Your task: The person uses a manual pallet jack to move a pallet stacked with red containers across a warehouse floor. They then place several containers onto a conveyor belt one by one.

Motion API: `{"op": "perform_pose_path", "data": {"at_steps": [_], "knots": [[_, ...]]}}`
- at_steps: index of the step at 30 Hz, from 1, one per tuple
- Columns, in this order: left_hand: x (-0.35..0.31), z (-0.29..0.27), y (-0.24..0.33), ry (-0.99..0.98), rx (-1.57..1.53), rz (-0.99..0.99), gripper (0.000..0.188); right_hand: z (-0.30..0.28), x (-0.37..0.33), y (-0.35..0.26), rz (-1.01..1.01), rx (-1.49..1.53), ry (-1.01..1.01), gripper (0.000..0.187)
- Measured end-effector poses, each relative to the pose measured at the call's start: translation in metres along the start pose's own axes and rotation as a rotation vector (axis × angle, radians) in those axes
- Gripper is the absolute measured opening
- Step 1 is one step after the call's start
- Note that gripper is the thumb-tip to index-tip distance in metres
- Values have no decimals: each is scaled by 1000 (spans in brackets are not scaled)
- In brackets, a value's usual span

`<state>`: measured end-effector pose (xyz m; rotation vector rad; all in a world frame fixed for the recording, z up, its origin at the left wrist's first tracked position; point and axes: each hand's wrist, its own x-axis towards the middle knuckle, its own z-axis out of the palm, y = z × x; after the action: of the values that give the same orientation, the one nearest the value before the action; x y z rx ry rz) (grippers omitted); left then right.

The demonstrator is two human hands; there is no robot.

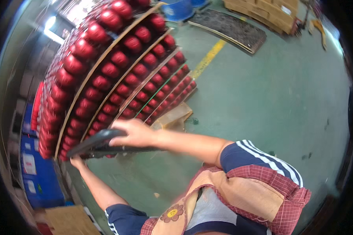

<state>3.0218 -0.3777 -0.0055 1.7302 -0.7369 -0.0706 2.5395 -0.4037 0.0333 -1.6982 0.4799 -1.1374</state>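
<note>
A black curved handle (94, 141), blurred by motion, slants in front of a tall stack of shiny dark-red round pieces (102, 84). Its right end lies between the thumb and fingers of my right hand (134, 133), which closes on it. At the handle's lower left end is my left hand (77, 161), its fingers mostly hidden behind the black part. A darker bar (141, 149) runs below my right wrist; whether it joins the handle I cannot make out. Thin brown sheets (93, 69) separate the layers of red pieces.
A cardboard box (174, 116) sits at the stack's foot. Blue bins (41, 172) and a brown board (71, 220) are at the left. Farther off are a dark flat panel (229, 29), stacked cartons (264, 11) and a blue drum (177, 11). A yellow line (210, 58) crosses the green floor.
</note>
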Motion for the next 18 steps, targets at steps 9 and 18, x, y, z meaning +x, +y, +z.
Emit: {"op": "perform_pose_path", "data": {"at_steps": [9,18], "knots": [[-40,136,117,-23,223,-245,38,-219,-40,-43,-36,78,45,53],[-65,119,101,-139,-221,-135,37,-164,-70,-47,-93,-54,256,52]]}}
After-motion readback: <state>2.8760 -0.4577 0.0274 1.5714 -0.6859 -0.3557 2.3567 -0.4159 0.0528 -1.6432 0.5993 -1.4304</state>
